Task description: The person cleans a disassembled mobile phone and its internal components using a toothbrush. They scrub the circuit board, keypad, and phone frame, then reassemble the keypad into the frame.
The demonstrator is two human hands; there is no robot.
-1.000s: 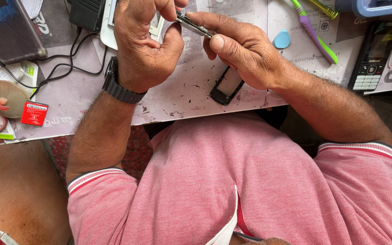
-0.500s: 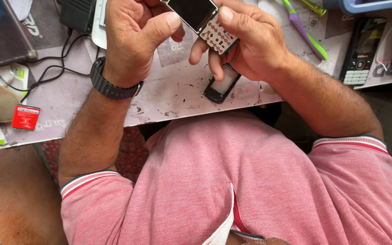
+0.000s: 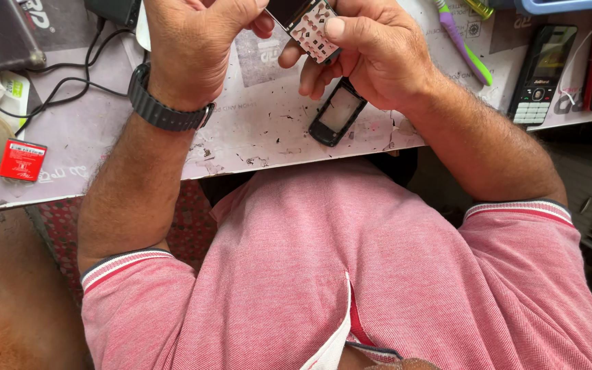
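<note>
- Left hand (image 3: 193,48) and right hand (image 3: 371,55) both clamp a keypad phone body (image 3: 307,24).
- Black phone frame (image 3: 338,111) lies beneath them on the tabletop (image 3: 255,130).
- Red rectangular label-faced pack (image 3: 22,159) lies far left.

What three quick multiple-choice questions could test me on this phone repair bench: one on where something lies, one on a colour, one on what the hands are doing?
1. Where does the empty black phone frame lie?
A. on the work surface, below the hands
B. on the person's lap
C. inside the blue tray

2. What colour is the small flat pack at the left edge?
A. green
B. red
C. white

3. How is the opened phone held?
A. lying untouched
B. in the left hand alone
C. between both hands, with the right hand too

Answers: 1 A, it rests on the scratched surface; 2 B, its face is red; 3 C, fingers of both hands grip it.
</note>
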